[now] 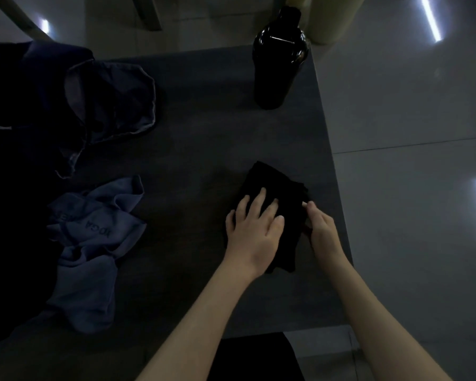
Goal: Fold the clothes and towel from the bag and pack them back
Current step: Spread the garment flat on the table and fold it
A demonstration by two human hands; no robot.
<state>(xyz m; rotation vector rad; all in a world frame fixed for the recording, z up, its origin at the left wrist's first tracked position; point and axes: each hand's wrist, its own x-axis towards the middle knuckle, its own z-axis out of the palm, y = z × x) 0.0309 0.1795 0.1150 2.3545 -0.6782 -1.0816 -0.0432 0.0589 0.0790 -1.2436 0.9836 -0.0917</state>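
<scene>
The left hand (pixel 254 229) lies flat with straight fingers and presses on the black folded garment (pixel 275 182). The right hand (pixel 320 232) pinches the garment's right border. The garment is under both hands, its long axis pointing away from the person, close to the right edge of the worktop (pixel 204 138). Open room is on the left, before the crumpled blue towel (pixel 94 243).

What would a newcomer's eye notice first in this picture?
First the two hands near the right edge of the table: the left hand presses flat on a folded black cloth, the right hand pinches its edge. Then the tall dark bottle at the far side and the crumpled blue-grey towel at the left.
</scene>
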